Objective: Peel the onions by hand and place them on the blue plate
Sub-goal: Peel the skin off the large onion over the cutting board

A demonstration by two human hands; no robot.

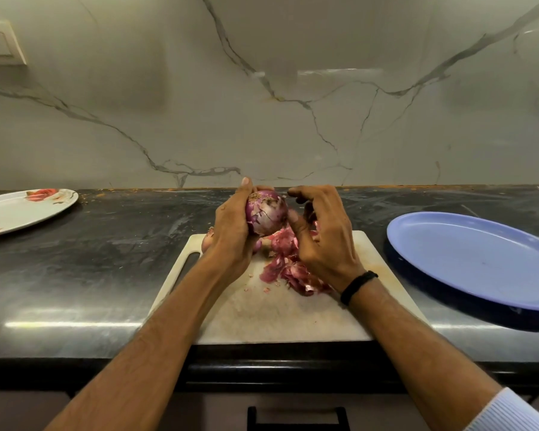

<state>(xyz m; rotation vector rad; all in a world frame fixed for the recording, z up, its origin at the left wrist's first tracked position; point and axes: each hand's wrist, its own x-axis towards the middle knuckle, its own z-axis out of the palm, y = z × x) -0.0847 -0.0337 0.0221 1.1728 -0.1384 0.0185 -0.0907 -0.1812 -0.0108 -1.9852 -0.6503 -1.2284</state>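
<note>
- Head view showed the red onion [266, 213] held above the cutting board [277, 315], gripped by the left hand [231, 225].
- The right hand [319, 241], fingers curled, touched the onion's side; whether it pinched skin I cannot tell.
- Loose peels [288, 269] lay under the right hand.
- Peeling seemed unfinished; next, the remaining skin needed pulling.
- The blue plate [479, 259], right of the hands, held nothing.

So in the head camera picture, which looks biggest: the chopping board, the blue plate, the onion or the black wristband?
1. chopping board and blue plate: they look about alike, and the plate runs off the picture's edge, so I won't rank them.
2. onion
3. black wristband
</note>
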